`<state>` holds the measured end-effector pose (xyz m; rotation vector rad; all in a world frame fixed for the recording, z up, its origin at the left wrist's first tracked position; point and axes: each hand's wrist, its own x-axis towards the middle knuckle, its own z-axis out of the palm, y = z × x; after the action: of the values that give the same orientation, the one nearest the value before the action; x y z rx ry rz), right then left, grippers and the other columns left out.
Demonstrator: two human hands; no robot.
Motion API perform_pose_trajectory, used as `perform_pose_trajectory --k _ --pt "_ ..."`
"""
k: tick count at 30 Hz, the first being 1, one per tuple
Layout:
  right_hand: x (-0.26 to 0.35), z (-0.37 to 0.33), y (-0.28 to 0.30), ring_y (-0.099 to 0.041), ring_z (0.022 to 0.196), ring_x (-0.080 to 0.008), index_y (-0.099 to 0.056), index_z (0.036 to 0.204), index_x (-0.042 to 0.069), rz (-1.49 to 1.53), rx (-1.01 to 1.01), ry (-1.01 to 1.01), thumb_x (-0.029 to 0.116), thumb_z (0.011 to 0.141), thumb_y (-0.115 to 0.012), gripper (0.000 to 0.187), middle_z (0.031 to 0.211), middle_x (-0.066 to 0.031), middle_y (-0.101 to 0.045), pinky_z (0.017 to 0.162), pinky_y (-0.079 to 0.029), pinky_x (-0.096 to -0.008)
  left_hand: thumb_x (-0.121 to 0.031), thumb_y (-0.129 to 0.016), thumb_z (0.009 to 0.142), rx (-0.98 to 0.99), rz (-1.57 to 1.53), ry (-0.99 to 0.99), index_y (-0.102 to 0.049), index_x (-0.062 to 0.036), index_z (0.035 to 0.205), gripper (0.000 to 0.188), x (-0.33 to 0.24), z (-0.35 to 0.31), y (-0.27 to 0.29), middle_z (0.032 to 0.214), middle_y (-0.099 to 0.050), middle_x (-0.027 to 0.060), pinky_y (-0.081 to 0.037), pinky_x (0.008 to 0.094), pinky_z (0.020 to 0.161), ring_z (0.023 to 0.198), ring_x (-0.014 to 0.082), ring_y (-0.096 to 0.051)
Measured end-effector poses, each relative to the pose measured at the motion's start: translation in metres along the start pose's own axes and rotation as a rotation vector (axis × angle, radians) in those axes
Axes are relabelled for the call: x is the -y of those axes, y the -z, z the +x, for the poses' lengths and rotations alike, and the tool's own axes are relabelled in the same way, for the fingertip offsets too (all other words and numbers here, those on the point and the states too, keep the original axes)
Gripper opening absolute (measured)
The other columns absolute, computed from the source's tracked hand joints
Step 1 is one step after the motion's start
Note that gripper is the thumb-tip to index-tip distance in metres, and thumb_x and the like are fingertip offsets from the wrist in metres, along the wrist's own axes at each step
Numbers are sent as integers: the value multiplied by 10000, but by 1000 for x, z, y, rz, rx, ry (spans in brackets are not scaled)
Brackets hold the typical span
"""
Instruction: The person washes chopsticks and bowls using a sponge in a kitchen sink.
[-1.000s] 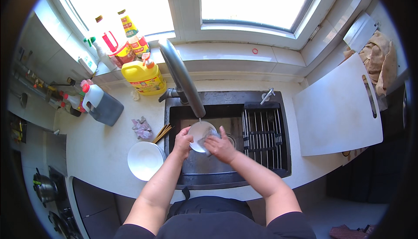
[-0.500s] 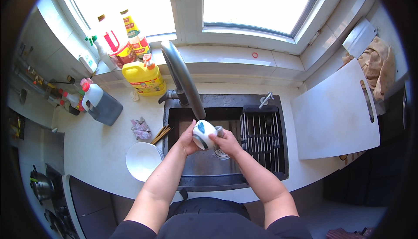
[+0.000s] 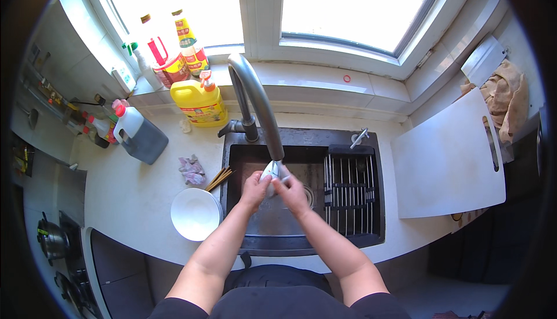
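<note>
A white mug (image 3: pixel 269 171) with a blue-green pattern is held over the sink (image 3: pixel 307 137), directly below the mouth of the curved metal faucet (image 3: pixel 268 113). My left hand (image 3: pixel 254 189) grips the mug's left side. My right hand (image 3: pixel 292 195), slightly blurred, closes on its right side. Both hands hide much of the mug, so its handle cannot be made out clearly.
A black-and-metal drying rack (image 3: pixel 349 191) covers the sink's right part. To the left sit stacked white bowls (image 3: pixel 195 214), chopsticks (image 3: pixel 220 178), a crumpled cloth (image 3: pixel 192 170) and a yellow jug (image 3: pixel 200 105). A white cutting board (image 3: pixel 444 159) leans at the right.
The mug has turned in my hands and risen slightly toward the faucet mouth. My right hand has shifted closer to the left one. The view has shifted a little.
</note>
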<state>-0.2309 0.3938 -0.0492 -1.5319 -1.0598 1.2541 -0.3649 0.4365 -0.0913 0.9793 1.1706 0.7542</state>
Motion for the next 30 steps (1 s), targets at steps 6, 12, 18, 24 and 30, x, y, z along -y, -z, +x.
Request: perform_pose_trajectory --k 6,12,18,24,30 --pt "-25 21 -12 -433 1222 -290 -467 1266 -7 -220 -335 313 364 971 -272 512 1291 -246 -448 1002 -337 -342 -74 -565 864 60 83 -305 -561 3 1070 220 1 -28 -17 943 -593 40 -448 251 744 839 87 -542" --pt "-17 31 7 -595 943 -267 -513 1199 24 302 -184 -160 381 962 -298 480 1025 -152 -610 856 -446 -366 -85 -575 850 12 355 -500 -603 15 970 158 -26 -41 -23 869 -591 85 -452 270 718 780 140 -562" --pt "20 0 -27 -521 1057 -392 -357 1351 132 -705 -322 60 404 919 -366 511 1184 -198 -534 904 -386 -489 -48 -565 815 -89 445 -626 -615 -9 962 160 -26 -27 -9 838 -594 125 -454 262 696 751 185 -583" --pt "14 46 12 -606 900 -218 -585 1097 95 492 137 -496 475 940 -284 510 966 -85 -635 792 -467 -409 -120 -533 900 118 -295 -151 -570 6 1059 206 -45 -53 -5 980 -624 62 -430 273 825 868 166 -588" --pt "29 19 2 -575 1000 -241 -534 1171 140 754 81 -534 518 942 -238 532 1114 -55 -585 771 -492 -451 -255 -457 937 156 -961 32 -432 -61 1259 376 -42 -42 -3 1254 -502 108 -350 474 989 1167 276 -470"
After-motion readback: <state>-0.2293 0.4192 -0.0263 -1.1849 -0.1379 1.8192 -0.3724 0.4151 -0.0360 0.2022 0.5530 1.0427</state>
